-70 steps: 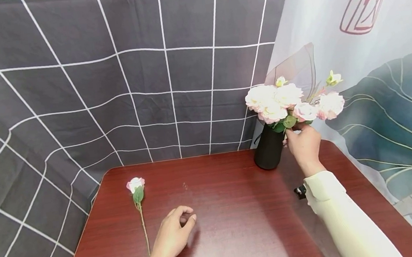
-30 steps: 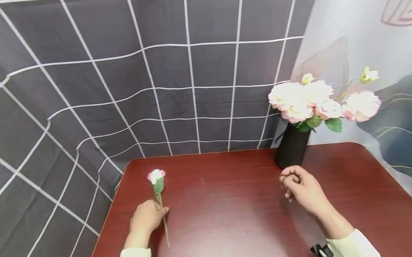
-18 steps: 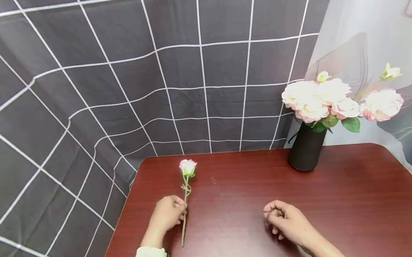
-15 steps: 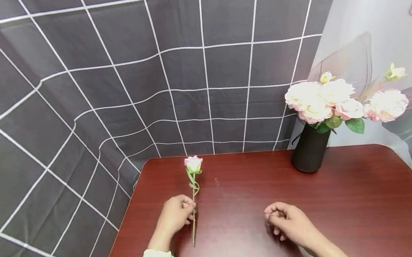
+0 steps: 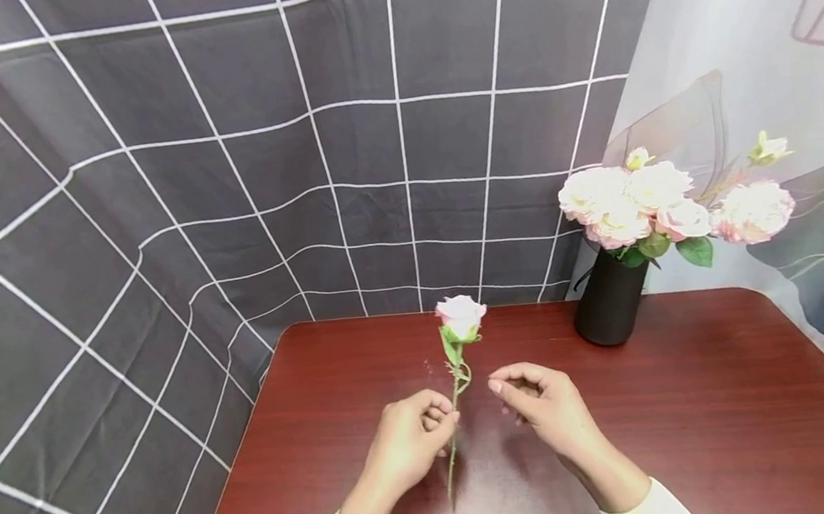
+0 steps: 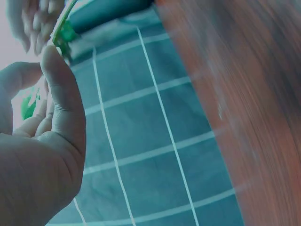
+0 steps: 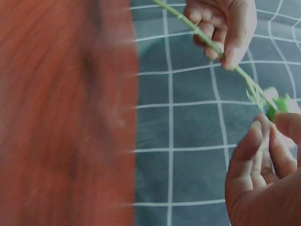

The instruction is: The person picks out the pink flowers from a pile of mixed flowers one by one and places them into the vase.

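Observation:
Between thumb and fingers, my left hand [image 5: 409, 446] pinches the thin green stem of a single pale pink rose [image 5: 461, 317]. The rose is held upright with a slight tilt, bloom at the top, over the middle of the table. In the head view my right hand [image 5: 549, 410] is just right of the stem, thumb near the fingers, apart from it and holding nothing. The right wrist view shows the stem [image 7: 202, 35] running through the left fingers, with the bloom partly hidden behind my right hand [image 7: 273, 169]. In the left wrist view the bloom is out of sight.
A black vase [image 5: 607, 299] filled with pale pink flowers [image 5: 618, 206] and green leaves stands at the back right of the red-brown table [image 5: 310, 435]. A dark grid-patterned cloth [image 5: 370, 144] hangs behind and at the left; a light printed curtain [image 5: 742, 97] hangs at the right.
My right hand has left the vase flowers and come to the middle. The left hand has taken hold of the rose lying at the left, lifted it and carried it right, towards the right hand.

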A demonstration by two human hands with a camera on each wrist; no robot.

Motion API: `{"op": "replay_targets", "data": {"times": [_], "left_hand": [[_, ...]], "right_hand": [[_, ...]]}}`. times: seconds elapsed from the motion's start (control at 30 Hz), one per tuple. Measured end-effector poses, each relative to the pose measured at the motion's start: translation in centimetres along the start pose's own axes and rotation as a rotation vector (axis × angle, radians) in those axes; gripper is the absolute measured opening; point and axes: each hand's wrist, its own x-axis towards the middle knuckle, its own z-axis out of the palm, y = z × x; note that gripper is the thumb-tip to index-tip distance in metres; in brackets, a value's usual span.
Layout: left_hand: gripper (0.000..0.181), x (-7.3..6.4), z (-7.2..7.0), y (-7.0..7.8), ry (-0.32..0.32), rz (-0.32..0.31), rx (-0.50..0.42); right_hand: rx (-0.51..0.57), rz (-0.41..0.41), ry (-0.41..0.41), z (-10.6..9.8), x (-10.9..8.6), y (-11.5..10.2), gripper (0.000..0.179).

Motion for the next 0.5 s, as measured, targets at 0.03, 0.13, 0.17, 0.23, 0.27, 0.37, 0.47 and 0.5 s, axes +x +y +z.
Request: {"op": "replay_targets", "data": {"times": [0.03,0.13,0.17,0.23,0.27,0.37,0.47,0.5], "left_hand": [[0.009,0.0,0.5,0.3,-0.008,0.016,-0.003],[0.01,-0.2,1.8,0.9,-0.015,0.062,0.018],[0.01,-0.2,2.1,1.0,-0.014,0.073,0.029],[0.011,-0.4,2.6,1.1,-0.014,0.104,0.047],[0.011,-0.5,2.9,1.1,-0.011,0.122,0.055],[0.012,-0.5,3.4,1.1,-0.004,0.169,0.068],[0.012,-0.4,3.7,1.1,0.007,0.207,0.087],[0.012,-0.4,3.8,1.1,0.009,0.214,0.091]], "right_hand": [[0.007,-0.013,0.025,0.1,0.0,-0.4,0.022],[0.033,-0.025,0.081,0.4,0.0,-1.2,0.019],[0.044,-0.019,0.094,0.5,0.0,-1.3,0.019],[0.063,-0.004,0.111,0.5,-0.1,-1.3,0.018],[0.067,0.004,0.115,0.5,-0.2,-1.3,0.017],[0.071,0.017,0.12,0.3,-0.4,-1.3,0.016],[0.07,0.02,0.124,0.0,-0.5,-1.3,0.017],[0.072,0.019,0.128,-0.1,-0.5,-1.3,0.017]]}}
